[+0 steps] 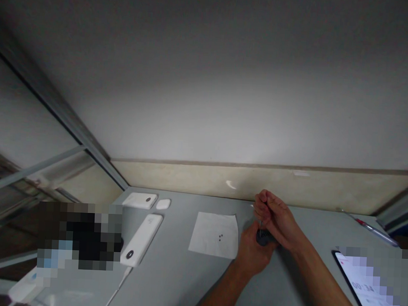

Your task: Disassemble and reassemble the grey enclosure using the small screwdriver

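Observation:
Wrapped around a small dark ribbed object [265, 237] is my left hand [253, 255], low over the grey table. Just above it my right hand [278, 217] is closed on a thin metal shaft [260, 226] that points down to the dark object; the rest of that tool is hidden by my fingers. To the left of my hands lies a white paper sheet [207, 234] with several tiny dark pieces [220, 237] on it.
White power banks [142, 240], [139, 200] and a small white case [163, 204] lie at left, one with a cable. At right are a screwdriver [373, 230] and a lit phone [363, 286]. A wall [189, 179] stands behind the table.

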A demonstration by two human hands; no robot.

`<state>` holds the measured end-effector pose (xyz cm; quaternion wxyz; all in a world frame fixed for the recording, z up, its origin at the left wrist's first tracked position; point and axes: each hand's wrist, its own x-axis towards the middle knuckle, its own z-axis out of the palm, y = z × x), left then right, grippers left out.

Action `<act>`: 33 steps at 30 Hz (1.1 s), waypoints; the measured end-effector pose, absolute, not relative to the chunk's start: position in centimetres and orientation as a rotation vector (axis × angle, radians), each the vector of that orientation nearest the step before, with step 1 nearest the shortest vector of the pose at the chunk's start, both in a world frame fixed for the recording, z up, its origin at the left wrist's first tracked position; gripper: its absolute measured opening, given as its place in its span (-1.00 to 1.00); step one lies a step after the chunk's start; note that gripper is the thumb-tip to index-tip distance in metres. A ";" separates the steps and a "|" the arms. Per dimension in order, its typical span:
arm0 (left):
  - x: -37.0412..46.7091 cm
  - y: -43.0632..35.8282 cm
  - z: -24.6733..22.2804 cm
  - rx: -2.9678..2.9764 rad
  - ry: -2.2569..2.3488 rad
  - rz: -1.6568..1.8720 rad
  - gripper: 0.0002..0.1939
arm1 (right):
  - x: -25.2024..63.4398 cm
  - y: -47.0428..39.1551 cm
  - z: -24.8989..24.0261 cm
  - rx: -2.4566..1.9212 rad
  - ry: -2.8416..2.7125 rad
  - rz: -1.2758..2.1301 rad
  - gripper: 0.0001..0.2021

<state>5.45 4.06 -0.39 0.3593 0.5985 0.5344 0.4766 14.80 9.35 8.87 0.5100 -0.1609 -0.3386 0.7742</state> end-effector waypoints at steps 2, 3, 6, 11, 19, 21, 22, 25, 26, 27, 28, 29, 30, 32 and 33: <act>5.5 4.1 -0.5 1.552 1.329 1.265 -0.65 | 14.5 9.2 8.7 -0.382 -0.807 1.886 -0.70; 5.5 4.2 -0.5 1.556 1.313 1.277 -0.61 | 14.4 9.2 8.7 -0.378 -0.804 1.898 -0.70; 5.5 4.2 -0.5 1.555 1.304 1.275 -0.57 | 14.5 9.1 8.8 -0.369 -0.795 1.922 -0.70; 5.5 4.1 -0.2 1.548 1.293 1.252 -0.58 | 14.7 9.1 8.9 -0.380 -0.787 1.910 -0.69; 5.4 4.1 0.1 1.577 1.338 1.232 -0.69 | 15.0 9.3 8.9 -0.395 -0.807 1.890 -0.69; 5.4 4.1 0.0 1.589 1.361 1.219 -0.73 | 15.2 9.4 9.1 -0.389 -0.792 1.877 -0.71; 5.4 4.1 -0.1 1.595 1.358 1.211 -0.74 | 15.3 9.4 9.2 -0.386 -0.790 1.867 -0.71; 5.3 3.9 -0.2 1.631 1.296 1.216 -0.66 | 15.7 9.6 9.6 -0.380 -0.799 1.820 -0.69; 5.2 3.8 -0.2 1.653 1.267 1.228 -0.62 | 15.9 9.6 9.7 -0.379 -0.799 1.806 -0.68; 5.1 3.6 -0.2 1.676 1.239 1.252 -0.59 | 16.0 9.7 9.8 -0.379 -0.795 1.795 -0.67; 5.0 3.5 -0.1 1.697 1.209 1.287 -0.59 | 16.1 9.7 10.0 -0.381 -0.788 1.784 -0.67; 4.9 3.4 -0.1 1.714 1.175 1.332 -0.61 | 16.2 9.8 10.1 -0.383 -0.781 1.776 -0.68; 4.9 3.3 0.0 1.724 1.136 1.386 -0.66 | 16.3 9.8 10.2 -0.386 -0.769 1.769 -0.68; 4.8 3.2 0.0 1.722 1.074 1.495 -0.75 | 16.5 9.8 10.3 -0.384 -0.736 1.759 -0.69; 4.8 3.3 0.0 1.717 1.058 1.534 -0.79 | 16.5 9.9 10.4 -0.382 -0.723 1.756 -0.69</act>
